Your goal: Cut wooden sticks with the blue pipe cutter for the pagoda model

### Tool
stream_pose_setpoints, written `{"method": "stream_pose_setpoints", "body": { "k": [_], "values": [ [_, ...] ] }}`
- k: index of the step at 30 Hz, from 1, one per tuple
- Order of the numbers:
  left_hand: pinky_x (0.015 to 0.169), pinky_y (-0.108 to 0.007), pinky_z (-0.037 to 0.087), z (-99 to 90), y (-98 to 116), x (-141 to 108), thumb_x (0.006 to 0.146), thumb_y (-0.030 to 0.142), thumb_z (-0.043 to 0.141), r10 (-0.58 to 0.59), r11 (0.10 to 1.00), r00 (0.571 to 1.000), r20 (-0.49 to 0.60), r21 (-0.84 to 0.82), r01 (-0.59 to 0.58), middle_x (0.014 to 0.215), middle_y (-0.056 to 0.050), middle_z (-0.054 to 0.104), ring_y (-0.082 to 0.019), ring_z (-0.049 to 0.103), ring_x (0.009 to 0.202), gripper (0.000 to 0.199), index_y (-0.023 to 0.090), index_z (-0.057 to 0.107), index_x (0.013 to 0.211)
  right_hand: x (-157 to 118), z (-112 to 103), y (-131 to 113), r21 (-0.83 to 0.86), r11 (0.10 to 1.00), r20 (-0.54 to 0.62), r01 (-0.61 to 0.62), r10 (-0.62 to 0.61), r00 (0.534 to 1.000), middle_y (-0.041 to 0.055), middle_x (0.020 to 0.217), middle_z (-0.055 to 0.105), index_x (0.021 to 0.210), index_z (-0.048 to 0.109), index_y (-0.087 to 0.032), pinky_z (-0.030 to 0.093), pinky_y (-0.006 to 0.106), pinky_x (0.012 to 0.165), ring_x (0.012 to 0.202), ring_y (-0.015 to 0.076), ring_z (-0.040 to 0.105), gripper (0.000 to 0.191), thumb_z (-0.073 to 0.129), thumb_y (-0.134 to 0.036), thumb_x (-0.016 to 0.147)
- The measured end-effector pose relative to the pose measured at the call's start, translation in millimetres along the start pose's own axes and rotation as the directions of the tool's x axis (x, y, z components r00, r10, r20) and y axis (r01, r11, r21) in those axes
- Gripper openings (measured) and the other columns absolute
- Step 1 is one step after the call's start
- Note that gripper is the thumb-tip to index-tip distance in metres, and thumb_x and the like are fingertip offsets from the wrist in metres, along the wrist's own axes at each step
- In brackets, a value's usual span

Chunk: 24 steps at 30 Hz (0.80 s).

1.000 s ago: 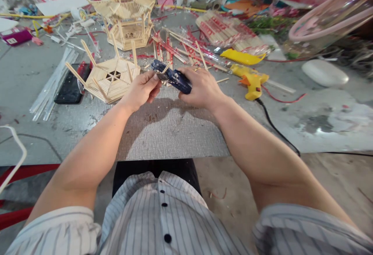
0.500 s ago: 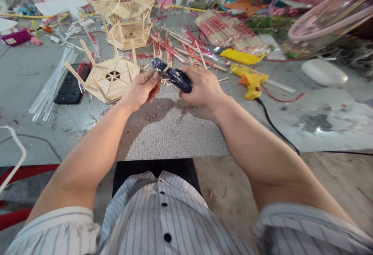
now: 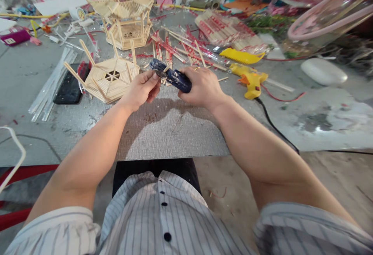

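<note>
The right hand (image 3: 202,84) grips the blue cutter (image 3: 181,81) above the table (image 3: 175,136). The left hand (image 3: 144,88) pinches a thin stick (image 3: 167,67) at the cutter's head, near the hexagonal base (image 3: 124,73). A clear packet (image 3: 247,45) contains chopsticks (image 3: 211,28); the contents of the pink-rimmed container (image 3: 303,36) are indistinct.

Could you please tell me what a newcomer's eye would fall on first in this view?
Probably the tiered wooden model at the back, left of centre, its top cut off by the frame, with a hexagonal platform bearing posts in front of it. Next, perhaps, the dark blue tool near the centre, held in the right hand, with the left hand at its far end. The yellow glue gun right of the hands also stands out.
</note>
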<state>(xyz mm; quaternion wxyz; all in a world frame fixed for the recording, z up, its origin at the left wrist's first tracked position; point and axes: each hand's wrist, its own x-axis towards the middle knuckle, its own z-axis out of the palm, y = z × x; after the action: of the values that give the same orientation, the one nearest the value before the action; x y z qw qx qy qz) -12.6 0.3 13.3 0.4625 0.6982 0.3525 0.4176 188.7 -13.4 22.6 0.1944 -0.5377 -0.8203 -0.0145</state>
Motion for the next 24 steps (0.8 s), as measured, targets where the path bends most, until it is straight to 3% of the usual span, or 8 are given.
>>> {"method": "stream_pose_setpoints", "body": {
  "k": [11,17,24],
  "values": [
    [0.034,-0.018,0.03,2.0,4,-1,0.09,0.057,0.046,0.034,0.999,0.999,-0.016,-0.021,-0.034,0.047,0.005,0.042,-0.004,0.04,0.034,0.044,0.02,0.045,0.067,-2,-5,-6,-0.022,0.996,-0.021,-0.081,0.08,0.997,0.0052,0.078,0.067,0.097,0.063,-0.025,0.043,0.038,0.064,0.073,0.0258,0.06,0.035,0.055,-0.034,0.064],
    [0.036,-0.019,0.03,2.9,5,-2,0.087,0.059,0.049,0.061,0.998,0.997,-0.057,-0.002,-0.061,0.048,0.005,0.046,-0.005,0.041,0.036,0.042,0.02,0.05,0.073,-2,-10,-12,-0.064,0.985,0.036,-0.158,0.16,0.986,0.0062,0.074,0.064,0.094,0.062,-0.024,0.043,0.042,0.067,0.072,0.028,0.061,0.031,0.055,-0.035,0.066],
    [0.037,-0.018,0.03,3.3,5,0,0.083,0.058,0.057,0.152,0.987,0.98,-0.127,0.064,-0.145,0.052,0.005,0.05,-0.004,0.042,0.037,0.041,0.02,0.048,0.071,-3,-5,-10,-0.03,0.991,-0.016,-0.131,0.13,0.991,0.0054,0.073,0.064,0.096,0.063,-0.024,0.044,0.041,0.069,0.074,0.0269,0.06,0.034,0.056,-0.035,0.066]
  ]
}}
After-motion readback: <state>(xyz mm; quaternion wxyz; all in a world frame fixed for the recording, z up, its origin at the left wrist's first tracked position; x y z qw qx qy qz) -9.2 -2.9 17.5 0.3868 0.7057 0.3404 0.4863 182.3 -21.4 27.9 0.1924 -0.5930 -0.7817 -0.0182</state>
